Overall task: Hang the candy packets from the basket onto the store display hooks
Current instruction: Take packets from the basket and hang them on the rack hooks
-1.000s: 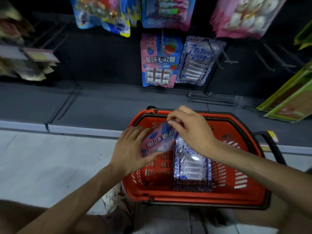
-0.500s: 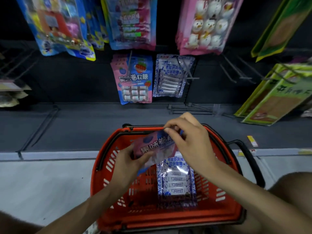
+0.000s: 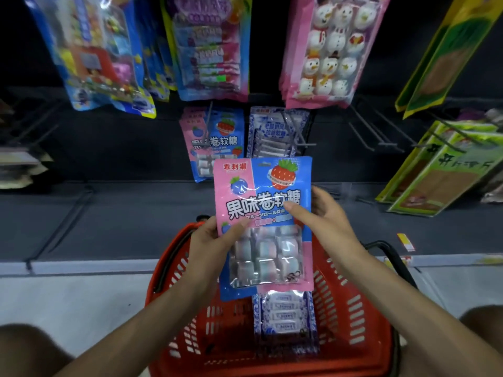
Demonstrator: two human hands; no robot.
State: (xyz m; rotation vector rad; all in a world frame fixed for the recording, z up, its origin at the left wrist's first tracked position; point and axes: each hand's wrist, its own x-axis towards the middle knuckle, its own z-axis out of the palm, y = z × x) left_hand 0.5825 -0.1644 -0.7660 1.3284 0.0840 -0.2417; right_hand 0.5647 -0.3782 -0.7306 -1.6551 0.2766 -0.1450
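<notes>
**Light, limp pouch pinched at both side edges, top left free for the hook**

The pink-and-blue packet (image 3: 262, 221) is out of the red basket (image 3: 174, 270), held upright and face-on just above it, in front of the display. The left hand (image 3: 209, 248) pinches its lower left edge, thumb on the front and fingers behind. The right hand (image 3: 325, 217) pinches the right edge higher up, thumb laid across the printed characters. Both hands are clamped on the packet.

It looks like a thin, glossy film pouch with about 9 pale wrapped sweets behind a clear window. I judge it light, bottom-heavy and floppy: the weight sits in the lower half, while the flat printed top would buckle if pushed against a hook tip. The film looks slick, so a pinch on the sealed edges should hold better than a flat palm on the face. Squeezing the window could dent the sweets.

For hanging, the hold probably wants to shift up to the top strip, 1 thumb on each side of the hang slot. A faint slot shape shows near the top edge, too small to be sure of.

The matching packets (image 3: 215, 142) hang on the lower row beyond, just beside the hung blue-and-white packets (image 3: 276, 131). 1 spare blue-and-white packet (image 3: 285, 314) lies in the basket
</notes>
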